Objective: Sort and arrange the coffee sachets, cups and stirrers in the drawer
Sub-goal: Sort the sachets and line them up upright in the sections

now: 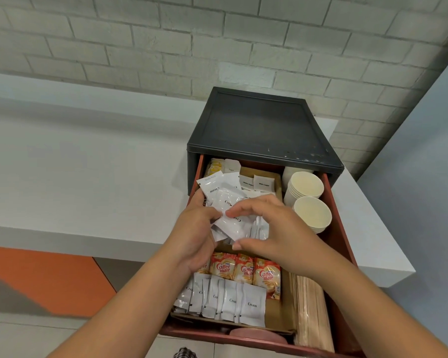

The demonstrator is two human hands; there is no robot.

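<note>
At frame centre the left hand [192, 233] clutches a loose fan of cream sachets [212, 189] above the drawer [339, 228]; the right hand [277, 228] pinches one. Likely risk: glossy packets slip, scattering onto the sorted rows [251, 303]

Drawer [339, 228]: reddish-brown. Cabinet [259, 125] around it: dark grey, pale scuff specks at front edge. Cream sachets [252, 304]: white, black lettering. Coffee mate sachets [267, 275]: orange-red and cream, white lettering. Sugar sachets [263, 182]: white, small black print. Yellow packets [215, 166] at back left corner. Cups [312, 211]: pale cream. Stirrers [311, 311]: light tan wood. Cardboard liner [276, 316]: brown. Counter [88, 164]: pale grey-white. Wall [140, 34]: off-white brick pattern. Panel [49, 275] under counter: orange.
</note>
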